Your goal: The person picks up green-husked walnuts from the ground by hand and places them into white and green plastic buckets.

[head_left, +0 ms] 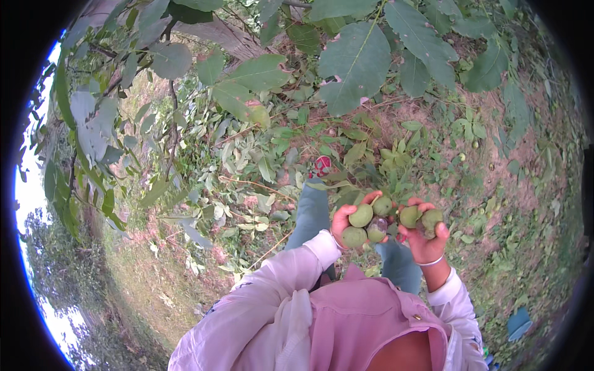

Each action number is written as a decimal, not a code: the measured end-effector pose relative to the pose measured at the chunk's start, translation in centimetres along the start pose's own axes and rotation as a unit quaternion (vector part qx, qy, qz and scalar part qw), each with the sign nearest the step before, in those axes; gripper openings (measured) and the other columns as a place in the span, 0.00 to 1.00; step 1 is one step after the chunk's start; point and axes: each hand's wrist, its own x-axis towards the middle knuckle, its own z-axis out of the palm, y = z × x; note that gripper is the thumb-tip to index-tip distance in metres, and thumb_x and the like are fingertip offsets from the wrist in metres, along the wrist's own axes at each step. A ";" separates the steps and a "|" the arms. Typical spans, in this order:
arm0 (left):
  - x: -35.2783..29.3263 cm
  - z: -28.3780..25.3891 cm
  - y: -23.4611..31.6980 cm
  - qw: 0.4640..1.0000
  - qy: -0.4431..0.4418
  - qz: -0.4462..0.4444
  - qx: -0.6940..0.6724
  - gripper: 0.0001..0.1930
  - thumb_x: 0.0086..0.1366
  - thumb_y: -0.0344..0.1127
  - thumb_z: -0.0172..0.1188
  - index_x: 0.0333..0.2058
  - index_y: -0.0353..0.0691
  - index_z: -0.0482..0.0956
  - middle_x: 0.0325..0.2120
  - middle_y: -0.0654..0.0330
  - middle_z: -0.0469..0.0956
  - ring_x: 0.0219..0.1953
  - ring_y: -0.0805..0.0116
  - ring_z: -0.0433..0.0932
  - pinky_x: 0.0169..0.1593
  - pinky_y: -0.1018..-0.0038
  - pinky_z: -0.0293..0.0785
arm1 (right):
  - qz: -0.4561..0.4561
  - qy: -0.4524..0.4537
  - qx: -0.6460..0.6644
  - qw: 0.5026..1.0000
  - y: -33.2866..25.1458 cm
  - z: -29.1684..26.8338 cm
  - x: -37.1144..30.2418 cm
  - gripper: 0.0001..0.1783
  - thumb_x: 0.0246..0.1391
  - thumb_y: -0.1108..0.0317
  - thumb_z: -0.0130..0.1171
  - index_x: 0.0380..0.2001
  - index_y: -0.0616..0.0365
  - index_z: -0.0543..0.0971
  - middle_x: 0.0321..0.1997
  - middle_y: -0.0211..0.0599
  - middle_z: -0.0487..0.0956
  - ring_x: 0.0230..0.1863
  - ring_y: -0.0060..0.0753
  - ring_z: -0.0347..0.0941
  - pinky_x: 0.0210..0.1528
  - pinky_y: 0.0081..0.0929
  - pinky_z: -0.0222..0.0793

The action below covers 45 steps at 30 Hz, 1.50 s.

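Below us spreads rough brown ground (402, 133) strewn with green leaves and thin twigs; we judge that anything dropped there could roll under the litter and be hard to spot. Broad, flat green leaves (357, 65) hang over the upper view, and could snag a raised arm or hide what lies beyond. Our legs, in blue-green cloth trousers (311, 213), stand beneath the hands, with 1 pink-red shoe (322, 164) showing, so a falling piece could bounce off us.

Our left hand (340, 226) is cupped, thumb and fingers curled around 4 round, matt green fruits (360, 215). It looks crowded; relaxing the fingers or tilting the palm could spill the outermost. Our right hand (426, 248), just beside it, curls more easily around 2 round green fruits with brownish marks (429, 223). Knocking the hands together could jolt a fruit loose.

Smallest is the dark, greyish blotch (377, 227) on 1 left-hand fruit; if that skin is soft, squeezing could split it.
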 end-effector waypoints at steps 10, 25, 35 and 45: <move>-1.4 8.7 2.8 0.994 -0.086 -0.015 -0.067 0.33 0.49 0.52 0.49 0.56 0.59 0.54 0.55 0.51 0.53 0.56 0.48 0.56 0.51 0.41 0.55 | -0.044 -0.116 -0.080 0.989 -5.2 8.7 -1.8 0.30 0.41 0.44 0.55 0.39 0.55 0.65 0.50 0.38 0.61 0.51 0.42 0.62 0.47 0.39 0.64; -1.3 25.0 4.8 0.991 -0.087 -0.099 0.029 0.32 0.54 0.59 0.39 0.56 0.52 0.55 0.55 0.58 0.57 0.55 0.54 0.59 0.56 0.57 0.55 | -0.453 0.040 -0.571 0.684 -8.5 21.7 -6.4 0.26 0.32 0.61 0.64 0.37 0.57 0.68 0.49 0.46 0.61 0.52 0.48 0.56 0.53 0.38 0.53; -4.9 27.1 -2.9 0.988 -0.145 -0.026 0.053 0.34 0.53 0.61 0.40 0.57 0.51 0.53 0.56 0.59 0.56 0.57 0.53 0.55 0.54 0.49 0.54 | -0.520 -0.106 -0.605 0.594 -12.1 19.2 -14.1 0.31 0.33 0.57 0.66 0.43 0.52 0.68 0.52 0.48 0.58 0.51 0.51 0.58 0.51 0.41 0.53; -10.6 27.4 -6.9 0.981 -0.130 0.133 0.049 0.26 0.56 0.57 0.44 0.52 0.56 0.62 0.53 0.60 0.61 0.56 0.53 0.58 0.55 0.49 0.54 | -0.436 -0.313 -0.516 0.667 -13.1 20.3 -16.0 0.32 0.36 0.56 0.63 0.48 0.51 0.66 0.57 0.49 0.53 0.56 0.54 0.51 0.55 0.44 0.49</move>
